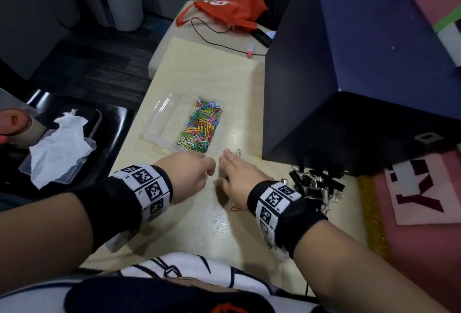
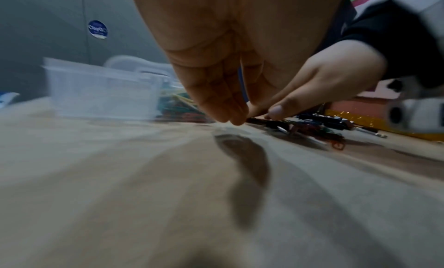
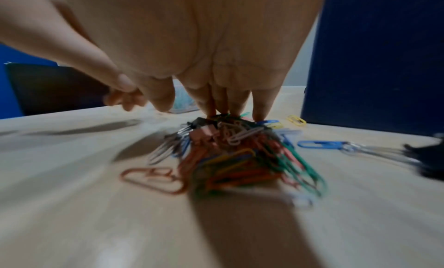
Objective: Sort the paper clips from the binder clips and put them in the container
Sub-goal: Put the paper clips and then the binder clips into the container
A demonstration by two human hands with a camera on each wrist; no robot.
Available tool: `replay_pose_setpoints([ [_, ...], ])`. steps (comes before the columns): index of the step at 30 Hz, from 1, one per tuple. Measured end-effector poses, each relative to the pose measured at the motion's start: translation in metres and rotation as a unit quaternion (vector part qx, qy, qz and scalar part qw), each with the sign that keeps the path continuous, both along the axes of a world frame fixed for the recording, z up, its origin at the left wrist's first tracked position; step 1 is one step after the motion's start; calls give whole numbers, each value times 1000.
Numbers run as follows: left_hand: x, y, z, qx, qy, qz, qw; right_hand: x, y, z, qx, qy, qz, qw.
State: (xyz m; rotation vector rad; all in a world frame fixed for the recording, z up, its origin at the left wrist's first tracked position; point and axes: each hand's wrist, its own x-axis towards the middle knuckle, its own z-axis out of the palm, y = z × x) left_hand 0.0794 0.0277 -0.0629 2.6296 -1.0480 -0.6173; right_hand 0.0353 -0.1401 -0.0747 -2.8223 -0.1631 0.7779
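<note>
Right hand [image 1: 239, 175]: fingers press down on a mixed heap of paper clips [image 3: 238, 158], likely to rake them closer.
Left hand [image 1: 189, 173]: fingers straight, holding nothing, beside the heap.
Binder clips [image 1: 314, 183]: piled near the desk's [image 1: 212, 225] right edge.
Container [image 1: 174, 118]: farther back, half full, bare desk around it.

Both forearms are bare. Just behind the left hand [image 1: 185, 175] sits a black fabric wristband [image 1: 117, 203], and wrapped over it is a white strap of square panels [image 1: 147, 185], each printed with a black pixel-pattern marker. The right hand [image 1: 240, 175] has the same kit behind it: a black wristband [image 1: 299, 215] under a white marker strap [image 1: 273, 200]. Below the wristbands, the torso wears a white top [image 1: 189, 268] with dark navy line-drawn graphics and a red-orange mark.
</note>
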Motion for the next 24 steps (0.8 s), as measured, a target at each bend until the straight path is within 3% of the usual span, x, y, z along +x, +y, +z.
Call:
replay_pose_setpoints([
  [3, -2, -17, -2, -9, 6, -13, 1000, -15, -5, 2, 16, -20, -30, 999],
  [6, -3, -28, -2, -3, -6, -25, 1000, -13, -17, 7, 34, -91, -128, 987],
  [8, -3, -33, -4, 8, -17, -25, 1000, -13, -28, 7, 34, -82, -169, 982],
  [11, -6, -41, -9, 21, -34, -47, 998, -24, -35, 6, 16, -12, -151, 988],
  [17, -5, -58, -15, 83, -54, -103, 990, -58, -32, 7, 60, -6, -134, 989],
  [21, -4, -61, -14, 69, -89, -109, 988, -59, -46, 5, 76, -96, -228, 966],
  [24, -9, -57, -12, 73, -99, -121, 985, -59, -55, 4, 37, -60, -243, 968],
])
